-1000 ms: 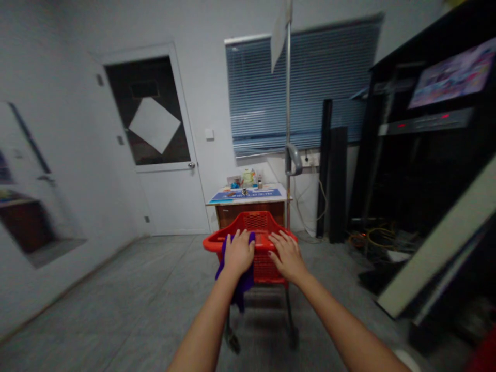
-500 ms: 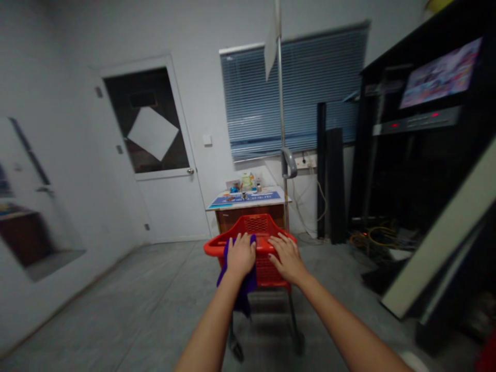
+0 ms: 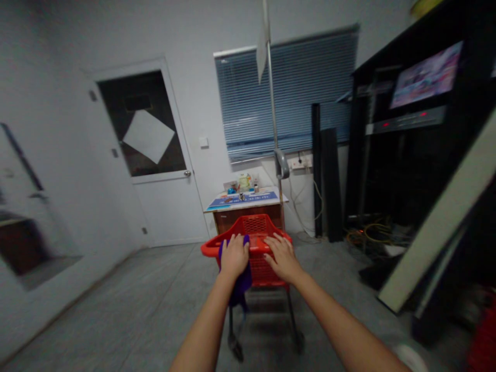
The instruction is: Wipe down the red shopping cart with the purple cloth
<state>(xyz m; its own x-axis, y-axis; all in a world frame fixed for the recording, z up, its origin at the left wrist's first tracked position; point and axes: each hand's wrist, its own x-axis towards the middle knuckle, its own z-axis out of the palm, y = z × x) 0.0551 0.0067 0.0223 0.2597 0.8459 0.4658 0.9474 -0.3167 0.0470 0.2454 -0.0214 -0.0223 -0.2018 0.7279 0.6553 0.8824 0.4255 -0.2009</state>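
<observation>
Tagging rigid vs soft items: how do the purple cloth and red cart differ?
Colour: the cloth is purple, the cart red.
Form: the cloth hangs limp; the cart is stiff, with a lattice basket.
Support: the cloth hangs by the cart's handle, under the left hand; the cart stands on the floor.
Shared: both are below the left hand.

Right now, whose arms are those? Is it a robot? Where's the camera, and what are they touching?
No robot here, just a person. The camera is on their head, looking forward and down, so you see their own arms. The left hand lies on a purple cloth at the handle of a red cart; I can't tell how tightly it grips. The right hand rests on the handle, fingers spread. Beyond is a desk with a blue sheet and small things on top.
</observation>
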